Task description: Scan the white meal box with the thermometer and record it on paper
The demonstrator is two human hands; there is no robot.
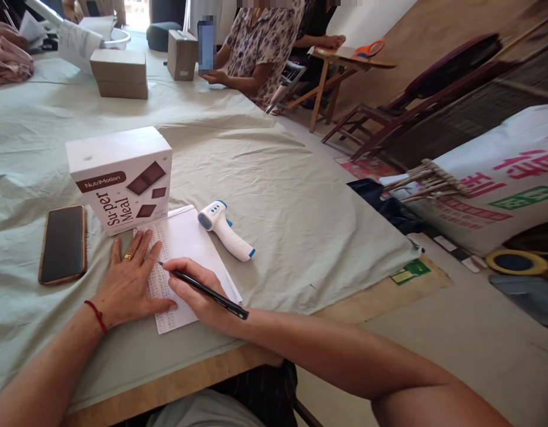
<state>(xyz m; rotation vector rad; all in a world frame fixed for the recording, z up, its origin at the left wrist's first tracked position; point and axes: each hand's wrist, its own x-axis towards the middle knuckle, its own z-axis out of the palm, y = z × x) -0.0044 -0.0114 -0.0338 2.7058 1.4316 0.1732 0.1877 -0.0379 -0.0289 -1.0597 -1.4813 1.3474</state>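
Observation:
My left hand (pixel 130 284) lies flat with spread fingers on the left part of a white sheet of paper (pixel 191 237), wearing a gold ring and a red wrist string. Rows of small marks or writing run along the paper's left side. My right hand (pixel 200 290) is closed round a black pen (pixel 209 292), its tip at the paper close to my left fingers. Just beyond the paper stands a white NutriMotion box (pixel 123 178). A white and blue infrared thermometer (pixel 227 231) lies to the right of the paper, and a dark-screened phone (pixel 63 244) to the left.
A pale cloth (pixel 274 178) covers the table. Farther back are two cardboard boxes (pixel 120 74) and a person (pixel 265 53) holding a phone. A wooden stand (pixel 327 65), a reddish chair (pixel 367 118) and a printed white sack (pixel 500 172) stand to the right.

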